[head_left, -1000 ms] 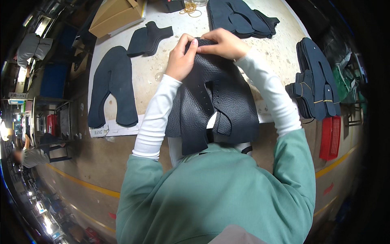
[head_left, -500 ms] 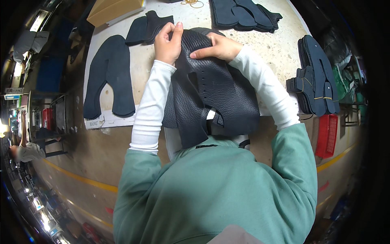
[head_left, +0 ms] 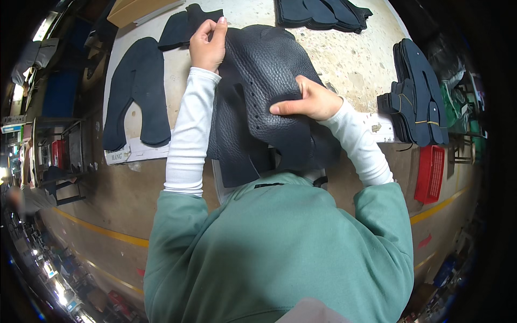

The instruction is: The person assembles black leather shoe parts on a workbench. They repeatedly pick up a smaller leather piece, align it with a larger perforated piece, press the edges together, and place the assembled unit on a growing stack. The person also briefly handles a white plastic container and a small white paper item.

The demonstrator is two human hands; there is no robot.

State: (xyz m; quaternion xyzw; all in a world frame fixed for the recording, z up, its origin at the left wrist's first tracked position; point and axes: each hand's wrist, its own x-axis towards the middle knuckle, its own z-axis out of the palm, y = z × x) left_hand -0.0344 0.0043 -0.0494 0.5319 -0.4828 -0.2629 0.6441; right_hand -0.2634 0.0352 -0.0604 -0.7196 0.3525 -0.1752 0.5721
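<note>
A black grained leather piece [head_left: 272, 67] with a row of small punched holes hangs over the table's near edge in front of me. My left hand [head_left: 208, 44] pinches its upper left edge between thumb and fingers. Lower on the right side, my right hand [head_left: 312, 99] grips the leather, thumb on top and most fingers hidden beneath. The piece curves and folds between both hands, and its lower parts hang close to my green top. Just beyond my left hand lie small dark cut pieces [head_left: 175, 32].
A dark U-shaped cut piece [head_left: 126, 91] lies on the left of the pale table [head_left: 355, 70]. Stacks of dark pieces sit at the far edge [head_left: 320, 13] and, banded, at the right [head_left: 417, 91]. A cardboard box [head_left: 134, 11] stands far left. A red crate [head_left: 430, 175] is below right.
My right hand has moved down and right along the leather, drawing it over into a curved fold. My left hand has shifted slightly left and up, still pinching the edge.
</note>
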